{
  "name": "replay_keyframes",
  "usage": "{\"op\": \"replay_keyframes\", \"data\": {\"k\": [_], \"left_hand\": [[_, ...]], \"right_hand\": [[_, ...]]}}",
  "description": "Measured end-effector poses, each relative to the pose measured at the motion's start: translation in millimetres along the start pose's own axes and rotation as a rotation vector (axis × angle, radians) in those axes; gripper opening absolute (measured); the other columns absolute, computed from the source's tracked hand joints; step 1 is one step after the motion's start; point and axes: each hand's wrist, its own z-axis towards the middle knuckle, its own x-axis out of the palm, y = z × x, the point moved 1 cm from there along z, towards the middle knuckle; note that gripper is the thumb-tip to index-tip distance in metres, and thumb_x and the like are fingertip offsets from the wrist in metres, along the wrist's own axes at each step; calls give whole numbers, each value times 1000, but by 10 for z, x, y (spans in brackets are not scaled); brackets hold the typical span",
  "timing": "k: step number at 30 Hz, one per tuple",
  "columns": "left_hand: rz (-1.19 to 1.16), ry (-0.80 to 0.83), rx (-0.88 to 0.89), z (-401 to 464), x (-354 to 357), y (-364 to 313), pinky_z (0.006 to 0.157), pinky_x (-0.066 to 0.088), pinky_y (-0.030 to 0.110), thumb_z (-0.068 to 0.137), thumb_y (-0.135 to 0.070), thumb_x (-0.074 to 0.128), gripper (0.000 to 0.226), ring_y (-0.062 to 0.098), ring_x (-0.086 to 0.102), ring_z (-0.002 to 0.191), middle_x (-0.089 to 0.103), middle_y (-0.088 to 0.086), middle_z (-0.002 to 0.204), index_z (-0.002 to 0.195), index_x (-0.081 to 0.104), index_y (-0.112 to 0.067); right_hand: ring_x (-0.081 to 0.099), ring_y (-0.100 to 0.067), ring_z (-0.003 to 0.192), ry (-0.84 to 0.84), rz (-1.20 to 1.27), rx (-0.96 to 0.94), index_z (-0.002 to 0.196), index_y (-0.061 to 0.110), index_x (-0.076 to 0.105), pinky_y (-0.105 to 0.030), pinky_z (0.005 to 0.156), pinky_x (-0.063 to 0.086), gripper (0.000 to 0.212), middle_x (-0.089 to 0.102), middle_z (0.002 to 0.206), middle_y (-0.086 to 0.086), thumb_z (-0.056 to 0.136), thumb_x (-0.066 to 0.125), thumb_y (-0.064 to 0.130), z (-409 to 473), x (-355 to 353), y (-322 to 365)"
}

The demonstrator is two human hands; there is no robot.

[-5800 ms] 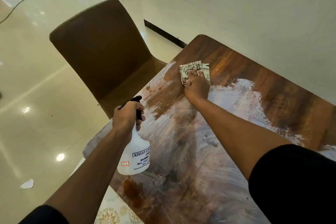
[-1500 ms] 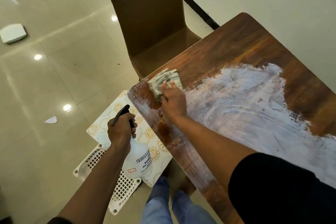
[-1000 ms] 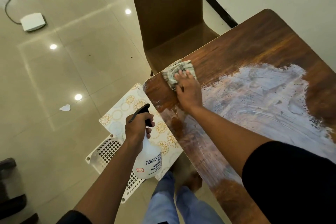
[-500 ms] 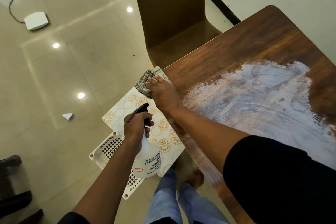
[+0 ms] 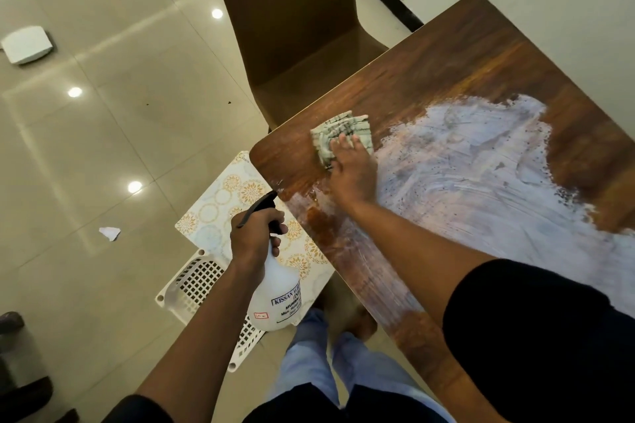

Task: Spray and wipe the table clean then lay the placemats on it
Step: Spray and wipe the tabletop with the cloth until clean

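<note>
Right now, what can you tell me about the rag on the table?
The rag is a pale, greenish-white cloth with dark stripes, bunched into a crumpled wad. It looks like soft woven fabric. It lies on the brown wooden table, near the corner by the chair, at the edge of the whitish smeared patch. The right hand presses on it, fingers spread flat over its near part.

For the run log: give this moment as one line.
stage: wiping | right hand: presses cloth on table | left hand: holds spray bottle | placemats: not on table
</note>
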Motion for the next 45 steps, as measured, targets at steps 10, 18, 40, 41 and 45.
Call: {"op": "replay_keyframes", "data": {"k": [10, 18, 40, 41, 45], "left_hand": [[46, -23, 9, -37, -70, 55, 44, 33, 28, 87, -8, 69, 11, 18, 41, 41, 65, 18, 68, 87, 73, 3], [75, 57, -14, -164, 35, 201, 43, 34, 26, 88, -6, 68, 11, 20, 40, 42, 64, 18, 67, 84, 72, 2], [463, 408, 47, -303, -233, 444, 46, 34, 29, 69, -21, 70, 44, 23, 40, 41, 63, 20, 64, 103, 77, 7], [510, 420, 49, -320, -235, 490, 46, 33, 29, 67, -21, 70, 48, 24, 40, 44, 62, 21, 64, 104, 76, 9], [567, 405, 98, -423, -177, 601, 48, 35, 32, 69, -24, 71, 33, 24, 44, 46, 67, 17, 66, 93, 79, -3]], "right_hand": [[43, -25, 145, 258, -106, -529, 133, 18, 66, -47, 107, 41, 46, 57, 147, -3, 90, 62, 3, -528, 423, 269], [36, -21, 149, 150, -127, -548, 142, 20, 59, -45, 110, 39, 46, 51, 153, 1, 96, 59, 19, -1274, -4, -590], [42, -22, 145, 288, -247, -422, 139, 26, 62, -51, 103, 47, 48, 53, 151, 4, 92, 70, 26, -690, -155, -345], [45, -23, 144, 262, -233, -397, 138, 25, 63, -51, 101, 49, 48, 55, 149, 3, 91, 70, 25, -738, -208, -443], [50, -27, 139, 167, -197, -272, 136, 24, 65, -50, 96, 54, 48, 59, 145, 0, 88, 73, 24, -1044, -411, -856]]}}
